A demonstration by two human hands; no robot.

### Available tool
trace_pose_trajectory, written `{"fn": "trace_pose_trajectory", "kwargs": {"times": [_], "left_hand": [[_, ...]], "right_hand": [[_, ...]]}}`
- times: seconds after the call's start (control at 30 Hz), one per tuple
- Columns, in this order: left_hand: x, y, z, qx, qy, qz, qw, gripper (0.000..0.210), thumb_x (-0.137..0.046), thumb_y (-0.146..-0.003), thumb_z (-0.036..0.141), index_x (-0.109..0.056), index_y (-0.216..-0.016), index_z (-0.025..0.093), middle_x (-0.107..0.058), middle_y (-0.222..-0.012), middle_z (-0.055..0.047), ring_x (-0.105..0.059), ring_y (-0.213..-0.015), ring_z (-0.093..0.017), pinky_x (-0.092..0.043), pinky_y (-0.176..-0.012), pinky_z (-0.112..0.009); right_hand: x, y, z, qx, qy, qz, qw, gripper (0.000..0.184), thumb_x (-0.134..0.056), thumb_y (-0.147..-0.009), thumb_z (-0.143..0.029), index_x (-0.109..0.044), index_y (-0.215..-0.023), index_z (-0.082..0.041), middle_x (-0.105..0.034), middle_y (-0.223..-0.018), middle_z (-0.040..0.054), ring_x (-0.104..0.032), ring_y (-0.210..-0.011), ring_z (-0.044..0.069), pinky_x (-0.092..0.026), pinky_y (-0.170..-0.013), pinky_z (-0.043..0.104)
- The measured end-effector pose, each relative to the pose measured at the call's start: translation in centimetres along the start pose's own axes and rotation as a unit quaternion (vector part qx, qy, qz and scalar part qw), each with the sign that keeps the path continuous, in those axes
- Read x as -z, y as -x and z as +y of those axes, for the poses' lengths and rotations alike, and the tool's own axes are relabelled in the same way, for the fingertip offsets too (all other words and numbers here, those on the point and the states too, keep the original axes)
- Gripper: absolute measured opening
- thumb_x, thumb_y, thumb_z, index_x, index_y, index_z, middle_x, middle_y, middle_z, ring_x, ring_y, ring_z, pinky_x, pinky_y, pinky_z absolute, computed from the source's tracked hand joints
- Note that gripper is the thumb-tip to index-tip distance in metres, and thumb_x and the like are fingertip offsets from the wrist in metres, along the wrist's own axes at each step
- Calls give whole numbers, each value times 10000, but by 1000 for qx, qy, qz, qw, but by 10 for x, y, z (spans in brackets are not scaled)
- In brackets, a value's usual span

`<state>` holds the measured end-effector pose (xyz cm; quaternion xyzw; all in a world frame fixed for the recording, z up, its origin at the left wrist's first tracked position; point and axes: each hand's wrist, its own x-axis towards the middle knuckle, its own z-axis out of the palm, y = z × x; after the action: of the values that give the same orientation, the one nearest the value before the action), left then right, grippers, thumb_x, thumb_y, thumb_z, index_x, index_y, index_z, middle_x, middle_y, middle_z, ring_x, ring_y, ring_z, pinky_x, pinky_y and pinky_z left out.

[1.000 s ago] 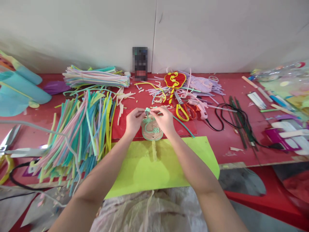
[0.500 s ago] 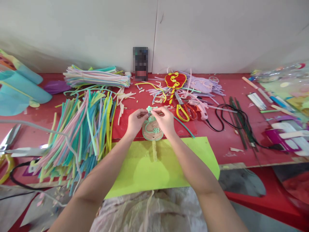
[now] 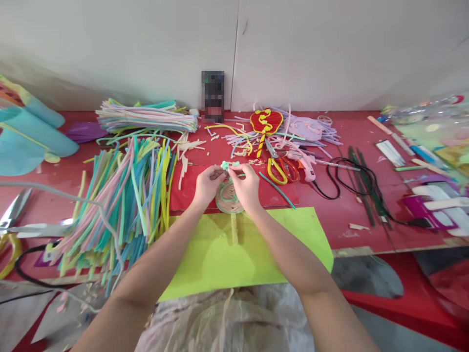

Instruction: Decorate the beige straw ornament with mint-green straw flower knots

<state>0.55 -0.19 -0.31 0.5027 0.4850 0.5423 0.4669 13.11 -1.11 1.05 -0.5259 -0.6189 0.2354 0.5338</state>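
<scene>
My left hand (image 3: pixel 207 185) and my right hand (image 3: pixel 246 186) meet over the red board, fingertips closed in a pinch on a small mint-green pipe-cleaner flower (image 3: pixel 224 165). Below them lies a round beige fan (image 3: pixel 224 205) made of pipe cleaners, with green curls and a green rim. My right hand covers part of the fan. Its pale yellow handle (image 3: pixel 234 230) points towards me over a lime-green sheet (image 3: pixel 220 266). A teal pipe cleaner (image 3: pixel 277 190) lies to the right of my right hand.
Loose pipe cleaners (image 3: pixel 120 195) are heaped at left, with a bundle (image 3: pixel 146 116) behind. A red and yellow fan (image 3: pixel 266 121), yellow-handled scissors (image 3: pixel 277 171) and a pink glue gun (image 3: pixel 307 166) lie at back right. A phone (image 3: pixel 213 98) leans on the wall.
My right hand has shifted slightly left and turned inward, now covering more of the fan. The flower has tipped a little between my fingertips. My left hand has barely moved.
</scene>
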Motion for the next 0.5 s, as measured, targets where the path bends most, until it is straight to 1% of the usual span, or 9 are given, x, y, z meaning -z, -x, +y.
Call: {"fn": "trace_pose_trajectory", "kwargs": {"times": [0.1, 0.17, 0.4, 0.5], "left_hand": [[-1, 1, 3, 14, 29, -39, 999, 240, -614, -760, 360, -629, -900, 166, -694, -885, -56, -670, -791, -172, -557, -749, -337], [0, 0, 2, 25, 52, -52, 997, 282, -590, -780, 403, -622, -929, 165, -695, -886, -63, -675, -769, -177, -565, -710, -338], [4, -5, -6, 26, 52, -23, 998, 256, -634, -750, 385, -595, -894, 177, -693, -781, -38, -670, -680, -154, -565, -645, -301], [5, -5, -4, 18, 58, -10, 998, 242, -637, -751, 373, -586, -891, 183, -685, -751, -21, -665, -675, -144, -562, -673, -304]], "right_hand": [[0, -1, 2, 2, 8, 13, 1000, 155, -523, -854, -347, -592, -848, -208, -613, -856, 44, -589, -790, 160, -487, -736, 300], [0, -2, 3, 9, 8, 12, 1000, 147, -523, -856, -336, -596, -839, -210, -607, -854, 43, -587, -786, 160, -486, -714, 293], [-1, 0, 1, 29, 3, -10, 1000, 170, -504, -869, -341, -618, -852, -217, -597, -857, 44, -581, -791, 154, -492, -723, 284], [-2, -1, 2, 18, -15, -20, 1000, 199, -512, -860, -375, -628, -875, -214, -612, -891, 49, -592, -810, 152, -500, -750, 284]]}}
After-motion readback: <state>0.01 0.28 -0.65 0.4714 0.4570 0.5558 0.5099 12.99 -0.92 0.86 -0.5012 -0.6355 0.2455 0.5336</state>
